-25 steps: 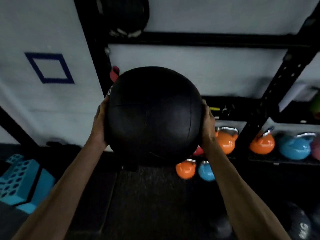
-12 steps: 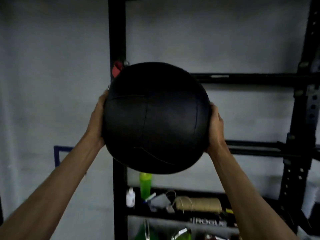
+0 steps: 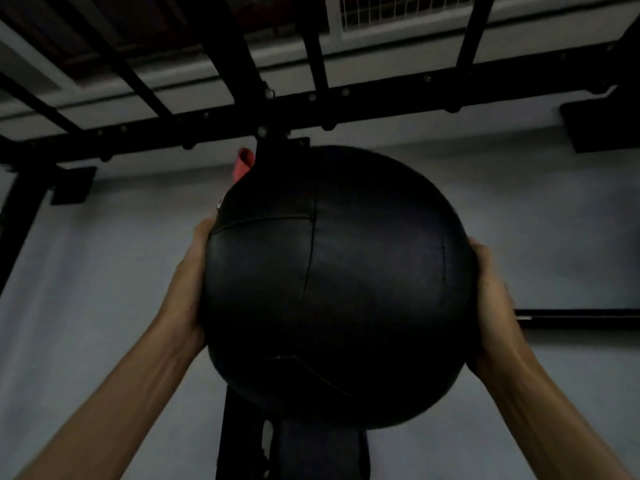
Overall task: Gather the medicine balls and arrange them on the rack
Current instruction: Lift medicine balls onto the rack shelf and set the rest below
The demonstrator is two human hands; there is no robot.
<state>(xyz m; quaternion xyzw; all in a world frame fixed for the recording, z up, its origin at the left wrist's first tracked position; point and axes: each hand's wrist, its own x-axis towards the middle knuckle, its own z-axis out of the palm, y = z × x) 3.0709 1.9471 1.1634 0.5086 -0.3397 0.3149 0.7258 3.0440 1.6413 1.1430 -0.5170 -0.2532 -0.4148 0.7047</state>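
The big black stitched leather-look medicine ball (image 3: 336, 289) is up overhead, clamped between the left hand (image 3: 188, 292) and the right hand (image 3: 491, 306). The fingers curve round its sides and are mostly hidden behind it. Just beyond the fingertips runs the black steel rack crossbeam (image 3: 381, 110), with a red strap (image 3: 242, 168) above the left fingers. I'd reckon this lift wants an even squeeze from both palms. The ball should clear the beam before it is pushed forward, so that it settles rather than rolls back.

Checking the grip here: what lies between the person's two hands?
The black medicine ball alone fills that stretch; the left hand and right hand hold its opposite sides, as the head view shows.
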